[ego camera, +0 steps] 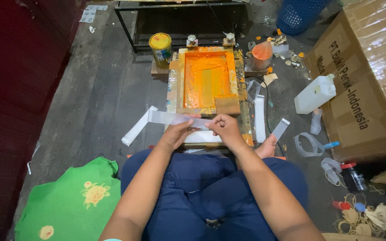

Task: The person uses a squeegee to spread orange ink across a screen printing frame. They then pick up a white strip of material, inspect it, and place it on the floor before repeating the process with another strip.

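Left hand [175,134] and right hand [224,127] close together, fingers pinched, forearms extended.

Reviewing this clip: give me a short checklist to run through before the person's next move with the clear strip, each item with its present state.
1. Both hands on the clear strip: left hand and right hand pinch it: ok.
2. Strip flat, uncreased: cannot tell.
3. Screen frame lying flat ahead: ok.
4. Wooden squeegee resting on frame: ok.
5. Paint can upright: ok.
6. Floor around tidy: scraps scattered: not ok.

Large brown taped cardboard box [362,85] at right; white jug [314,94] beside it; yellow tin [161,49] behind orange frame [206,80].
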